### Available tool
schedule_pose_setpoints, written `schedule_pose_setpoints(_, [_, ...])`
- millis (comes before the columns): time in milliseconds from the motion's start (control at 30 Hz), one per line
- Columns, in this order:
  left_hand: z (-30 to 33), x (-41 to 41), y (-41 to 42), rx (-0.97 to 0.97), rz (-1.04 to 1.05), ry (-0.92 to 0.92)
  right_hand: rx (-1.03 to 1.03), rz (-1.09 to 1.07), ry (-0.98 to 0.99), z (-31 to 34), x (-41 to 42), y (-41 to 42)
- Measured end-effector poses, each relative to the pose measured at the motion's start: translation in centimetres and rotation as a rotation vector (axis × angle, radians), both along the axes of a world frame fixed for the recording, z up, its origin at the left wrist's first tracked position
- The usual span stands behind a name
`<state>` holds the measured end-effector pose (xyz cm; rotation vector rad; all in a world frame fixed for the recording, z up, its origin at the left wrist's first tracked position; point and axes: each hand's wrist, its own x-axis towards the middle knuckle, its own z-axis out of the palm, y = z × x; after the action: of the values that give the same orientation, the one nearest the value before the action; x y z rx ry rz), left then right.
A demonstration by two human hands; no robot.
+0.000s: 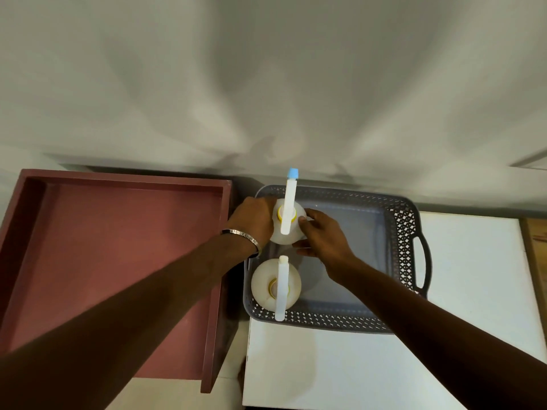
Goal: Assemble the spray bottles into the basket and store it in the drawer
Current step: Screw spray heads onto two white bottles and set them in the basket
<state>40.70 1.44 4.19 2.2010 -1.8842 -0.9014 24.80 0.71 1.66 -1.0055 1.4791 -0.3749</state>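
A grey perforated basket [405, 232] stands on a white surface at centre right. Two white spray bottles with yellow collars stand upright in its left side. The far bottle [288, 214] has a blue nozzle tip, and both my hands hold its body: my left hand [254, 220] on its left side, my right hand [322, 238] on its right. The near bottle [275, 287] stands free by the basket's front left corner. A dark red open drawer [118, 261] lies to the left of the basket.
A white wall rises behind the basket and the drawer. The white table top [355, 371] extends in front of and to the right of the basket. A wooden strip [535, 261] runs along the right edge.
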Motion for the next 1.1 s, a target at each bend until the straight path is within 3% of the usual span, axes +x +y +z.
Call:
schedule_pose_setpoints(433, [0.0,-0.2,0.5,0.023,-0.034,-0.009,0.000,0.044,0.061,0.2,-0.2,0.3])
schedule_pose_setpoints(800, [3.0,1.8,3.2,-0.266,0.108,0.138,-0.141,0.045,0.220,3.4,-1.9,1.8])
schedule_pose_setpoints(1100, [5.0,3.6,13.1,-0.368,0.286,0.072,-0.291,0.142,0.267,5.9,-4.1,6.7])
